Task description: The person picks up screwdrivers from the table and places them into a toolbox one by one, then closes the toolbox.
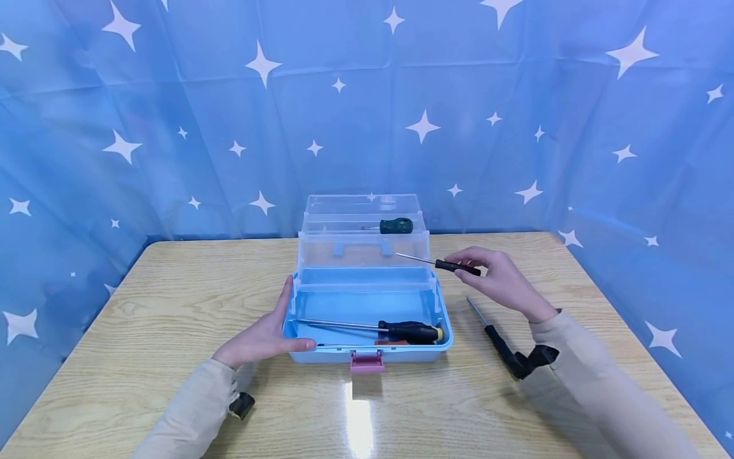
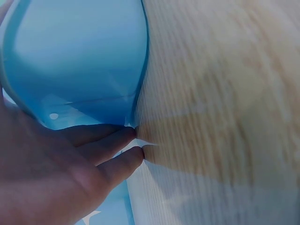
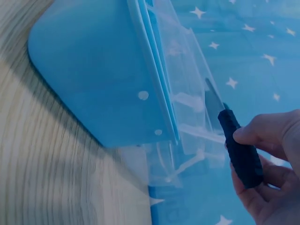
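A black-handled screwdriver (image 1: 457, 266) is pinched in my right hand (image 1: 500, 284), its shaft pointing left over the right side of the blue toolbox (image 1: 445, 340). The right wrist view shows thumb and fingers on the handle (image 3: 240, 149). With straight fingers, my left hand (image 1: 260, 338) rests against the toolbox's left side, thumb at the front rim. Inside lie a large black-and-yellow screwdriver (image 1: 410, 331) and a red-handled screwdriver (image 1: 392, 342), partly hidden by the front wall. A green-handled screwdriver (image 1: 395, 225) lies in an upper clear tray.
Another black-handled screwdriver (image 1: 500, 344) lies on the wooden table (image 1: 189, 306) right of the toolbox, near my right sleeve. A pink latch (image 1: 367, 362) hangs at the toolbox front. The clear lid and trays stand raised behind, before a starry blue curtain (image 1: 367, 127).
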`<state>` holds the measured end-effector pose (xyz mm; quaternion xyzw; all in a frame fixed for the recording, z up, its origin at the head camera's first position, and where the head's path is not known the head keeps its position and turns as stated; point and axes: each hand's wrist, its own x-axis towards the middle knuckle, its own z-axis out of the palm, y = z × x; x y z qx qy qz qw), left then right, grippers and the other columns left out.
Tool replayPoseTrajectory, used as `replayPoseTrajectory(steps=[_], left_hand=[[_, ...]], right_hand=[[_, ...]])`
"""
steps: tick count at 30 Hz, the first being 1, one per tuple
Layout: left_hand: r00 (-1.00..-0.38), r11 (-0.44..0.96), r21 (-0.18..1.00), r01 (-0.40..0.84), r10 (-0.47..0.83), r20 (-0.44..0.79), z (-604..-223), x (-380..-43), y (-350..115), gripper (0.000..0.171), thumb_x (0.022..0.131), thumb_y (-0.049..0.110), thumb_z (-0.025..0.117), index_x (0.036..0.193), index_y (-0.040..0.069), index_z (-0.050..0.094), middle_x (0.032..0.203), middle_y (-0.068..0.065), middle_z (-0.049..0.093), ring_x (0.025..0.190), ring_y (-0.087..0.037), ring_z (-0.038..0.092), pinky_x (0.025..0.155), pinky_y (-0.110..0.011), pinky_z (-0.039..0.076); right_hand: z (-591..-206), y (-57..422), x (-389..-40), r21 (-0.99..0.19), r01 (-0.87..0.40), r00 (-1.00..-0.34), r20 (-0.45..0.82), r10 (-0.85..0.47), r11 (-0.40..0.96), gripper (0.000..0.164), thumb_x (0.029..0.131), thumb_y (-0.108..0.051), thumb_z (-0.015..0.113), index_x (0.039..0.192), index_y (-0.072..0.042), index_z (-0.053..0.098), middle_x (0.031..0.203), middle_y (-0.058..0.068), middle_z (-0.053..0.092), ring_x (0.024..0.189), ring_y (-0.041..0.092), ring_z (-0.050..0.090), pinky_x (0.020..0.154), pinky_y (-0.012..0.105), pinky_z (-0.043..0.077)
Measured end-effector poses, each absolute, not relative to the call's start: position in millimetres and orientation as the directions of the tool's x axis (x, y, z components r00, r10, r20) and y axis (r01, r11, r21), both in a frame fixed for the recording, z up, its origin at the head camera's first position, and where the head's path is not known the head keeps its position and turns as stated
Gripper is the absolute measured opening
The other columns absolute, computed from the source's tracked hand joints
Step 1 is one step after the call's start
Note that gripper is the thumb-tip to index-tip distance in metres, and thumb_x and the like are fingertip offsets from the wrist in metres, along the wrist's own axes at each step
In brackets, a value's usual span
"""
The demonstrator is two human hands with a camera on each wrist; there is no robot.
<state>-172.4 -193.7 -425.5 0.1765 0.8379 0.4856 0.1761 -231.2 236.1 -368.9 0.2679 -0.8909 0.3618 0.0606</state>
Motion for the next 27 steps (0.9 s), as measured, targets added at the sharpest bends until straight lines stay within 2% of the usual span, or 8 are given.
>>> replayPoseTrajectory(steps=[9, 14, 27], left_hand=[[-0.879, 0.486, 0.865, 0.126, 0.46, -0.13, -424, -172, -194, 0.124, 0.081, 0.038, 0.077, 0.151, 0.015, -0.023, 0.157, -0.025, 0.003, 0.14, -0.046, 0.016, 0.106, -0.062, 0.023], [-0.88, 0.491, 0.863, 0.121, 0.455, -0.135, -426, -173, -194, 0.125, 0.081, 0.039, 0.078, 0.151, 0.016, -0.023, 0.157, -0.026, 0.003, 0.14, -0.046, 0.016, 0.106, -0.062, 0.023], [-0.88, 0.476, 0.872, 0.116, 0.456, -0.132, -426, -173, -193, 0.126, 0.08, 0.039, 0.078, 0.15, 0.018, -0.024, 0.158, -0.024, 0.002, 0.14, -0.046, 0.016, 0.106, -0.062, 0.023]], right_hand=[[-368, 223, -240, -0.616, -0.537, -0.836, 0.298, -0.46, 0.577, 0.024, 0.093, -0.002, 0.061, 0.116, -0.004, 0.068, 0.109, 0.01, 0.067, 0.09, 0.02, 0.061, 0.068, 0.035, 0.049], [-366, 213, -244, -0.633, -0.535, -0.835, 0.295, -0.464, 0.56, 0.026, 0.092, 0.0, 0.061, 0.117, -0.005, 0.069, 0.111, 0.01, 0.067, 0.093, 0.022, 0.061, 0.076, 0.042, 0.05], [-361, 193, -252, -0.672, -0.538, -0.817, 0.267, -0.511, 0.509, 0.026, 0.092, -0.001, 0.062, 0.117, -0.004, 0.068, 0.114, 0.009, 0.066, 0.097, 0.021, 0.06, 0.085, 0.043, 0.048]])
